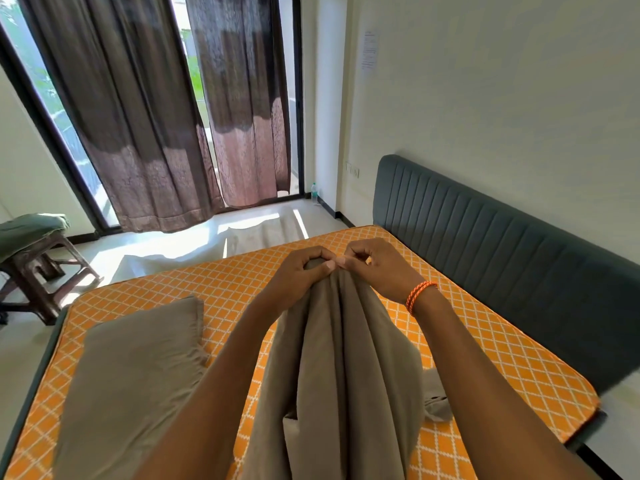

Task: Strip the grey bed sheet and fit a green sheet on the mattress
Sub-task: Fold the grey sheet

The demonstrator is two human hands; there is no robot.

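Hanging grey sheet (pixel 339 358), lower end cut off

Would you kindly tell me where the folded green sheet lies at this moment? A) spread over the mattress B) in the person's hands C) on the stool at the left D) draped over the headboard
C: the green sheet lies folded on the stool at the left, beyond the bare orange mattress.
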